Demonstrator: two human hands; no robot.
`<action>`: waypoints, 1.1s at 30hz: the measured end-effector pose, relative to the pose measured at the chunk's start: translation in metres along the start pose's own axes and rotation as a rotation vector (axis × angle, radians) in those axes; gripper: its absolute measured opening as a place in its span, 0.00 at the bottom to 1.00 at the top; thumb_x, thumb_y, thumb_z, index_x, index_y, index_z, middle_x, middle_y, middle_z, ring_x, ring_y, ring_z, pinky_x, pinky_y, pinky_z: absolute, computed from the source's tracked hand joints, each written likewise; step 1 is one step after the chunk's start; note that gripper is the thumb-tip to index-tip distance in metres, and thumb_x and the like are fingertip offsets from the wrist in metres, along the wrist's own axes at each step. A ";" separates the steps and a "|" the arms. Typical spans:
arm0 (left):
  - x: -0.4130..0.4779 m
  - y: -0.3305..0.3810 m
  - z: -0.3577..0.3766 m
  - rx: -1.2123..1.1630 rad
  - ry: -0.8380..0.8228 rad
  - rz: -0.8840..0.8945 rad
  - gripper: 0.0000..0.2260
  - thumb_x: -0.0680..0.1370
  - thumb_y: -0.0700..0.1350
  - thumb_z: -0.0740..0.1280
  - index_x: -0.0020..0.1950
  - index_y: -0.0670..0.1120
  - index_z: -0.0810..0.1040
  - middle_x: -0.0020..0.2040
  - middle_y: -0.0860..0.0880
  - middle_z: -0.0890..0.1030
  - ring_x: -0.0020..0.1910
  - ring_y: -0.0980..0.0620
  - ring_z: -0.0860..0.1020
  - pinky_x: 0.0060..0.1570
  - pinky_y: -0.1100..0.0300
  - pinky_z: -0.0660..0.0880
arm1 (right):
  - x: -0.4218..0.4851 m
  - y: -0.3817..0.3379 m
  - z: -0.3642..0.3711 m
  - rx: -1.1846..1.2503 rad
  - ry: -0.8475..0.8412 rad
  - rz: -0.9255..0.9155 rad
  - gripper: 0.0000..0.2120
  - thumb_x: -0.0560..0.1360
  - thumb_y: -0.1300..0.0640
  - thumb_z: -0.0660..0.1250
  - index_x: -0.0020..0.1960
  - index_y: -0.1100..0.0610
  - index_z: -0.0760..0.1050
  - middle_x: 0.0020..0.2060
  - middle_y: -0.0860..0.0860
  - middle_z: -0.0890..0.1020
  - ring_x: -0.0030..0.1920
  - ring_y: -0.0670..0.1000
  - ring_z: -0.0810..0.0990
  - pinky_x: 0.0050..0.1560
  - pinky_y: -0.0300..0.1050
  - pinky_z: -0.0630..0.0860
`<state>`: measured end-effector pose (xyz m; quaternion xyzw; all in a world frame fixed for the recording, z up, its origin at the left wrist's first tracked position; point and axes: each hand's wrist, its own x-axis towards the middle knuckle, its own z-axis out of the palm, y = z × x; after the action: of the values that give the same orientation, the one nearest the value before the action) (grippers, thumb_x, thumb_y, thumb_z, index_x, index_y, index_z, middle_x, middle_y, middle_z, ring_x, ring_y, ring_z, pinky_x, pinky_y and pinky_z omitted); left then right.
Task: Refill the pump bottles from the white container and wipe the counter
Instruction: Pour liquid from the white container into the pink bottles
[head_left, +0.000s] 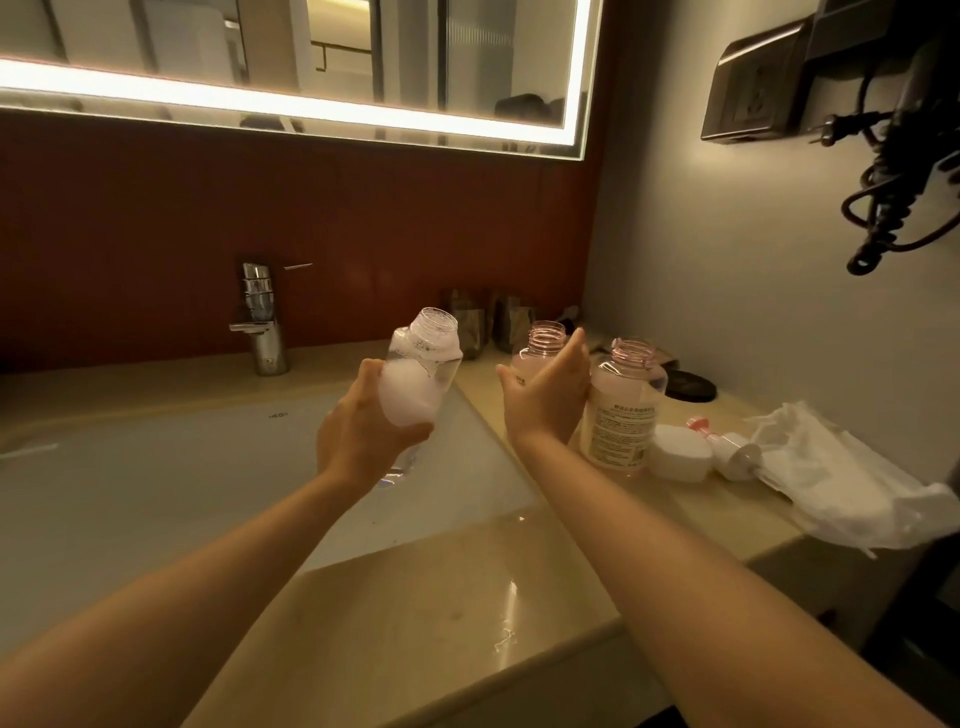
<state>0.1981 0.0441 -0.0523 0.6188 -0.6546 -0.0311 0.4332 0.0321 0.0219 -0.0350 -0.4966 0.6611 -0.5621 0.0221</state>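
My left hand (363, 431) grips a clear uncapped bottle (423, 364) with white foam inside, tilted over the sink basin (156, 467). My right hand (545, 400) wraps around a second uncapped pink-tinted bottle (543, 343) standing on the counter (467, 597). A third open bottle (623, 410) with a printed label stands just right of it. Two pump heads (727, 452) and a white lid (680, 452) lie on the counter to the right, beside a white cloth (841, 478).
A chrome faucet (262, 322) stands behind the basin. Two dark cups (488, 322) sit at the back wall, a black round coaster (691, 387) near the corner. A hair dryer with coiled cord (893, 182) hangs on the right wall. Water glistens on the counter's front.
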 end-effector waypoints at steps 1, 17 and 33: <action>-0.001 -0.002 0.000 0.001 -0.002 0.001 0.31 0.64 0.52 0.77 0.59 0.46 0.65 0.53 0.44 0.77 0.47 0.41 0.76 0.41 0.52 0.75 | 0.001 0.000 0.002 -0.013 0.002 0.034 0.41 0.69 0.48 0.71 0.74 0.57 0.52 0.70 0.58 0.64 0.69 0.56 0.64 0.67 0.48 0.63; -0.038 -0.010 -0.072 0.051 0.073 0.073 0.31 0.62 0.50 0.78 0.59 0.46 0.69 0.52 0.45 0.79 0.46 0.39 0.77 0.38 0.54 0.72 | -0.058 -0.025 -0.045 0.233 -0.295 -0.022 0.34 0.65 0.54 0.73 0.63 0.52 0.58 0.59 0.54 0.67 0.58 0.56 0.69 0.55 0.50 0.74; -0.076 -0.011 -0.122 0.332 0.140 0.297 0.32 0.63 0.49 0.78 0.61 0.42 0.69 0.53 0.43 0.78 0.46 0.41 0.79 0.36 0.52 0.76 | -0.129 -0.047 -0.066 0.470 -0.403 -0.123 0.31 0.65 0.58 0.74 0.56 0.50 0.55 0.52 0.49 0.70 0.49 0.47 0.73 0.43 0.33 0.70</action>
<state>0.2696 0.1659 -0.0226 0.5792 -0.7029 0.1841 0.3695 0.0880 0.1637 -0.0433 -0.6184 0.4642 -0.5899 0.2328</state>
